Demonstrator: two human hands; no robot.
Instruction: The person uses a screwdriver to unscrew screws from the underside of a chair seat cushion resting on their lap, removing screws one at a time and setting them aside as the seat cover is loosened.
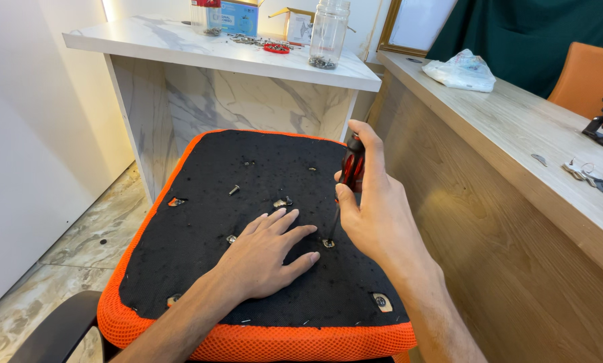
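An upturned chair seat (pixel 200 195), black underneath with an orange mesh edge, lies in front of me. My left hand (pixel 268 255) rests flat on its black underside, fingers spread. My right hand (pixel 372 208) grips a screwdriver with a red and black handle (pixel 352 168), held upright. Its tip sits on a screw (pixel 328 243) in the seat, just right of my left fingertips. A loose screw (pixel 234 190) and small metal fittings (pixel 282 202) lie on the black surface farther back.
A white marble-look counter (pixel 180 47) behind the seat carries a clear jar (pixel 328 33), boxes and scattered screws. A wooden desk (pixel 516 134) runs along the right with a plastic bag (pixel 464 70) and keys (pixel 583 171). An orange chair back (pixel 590 74) stands beyond.
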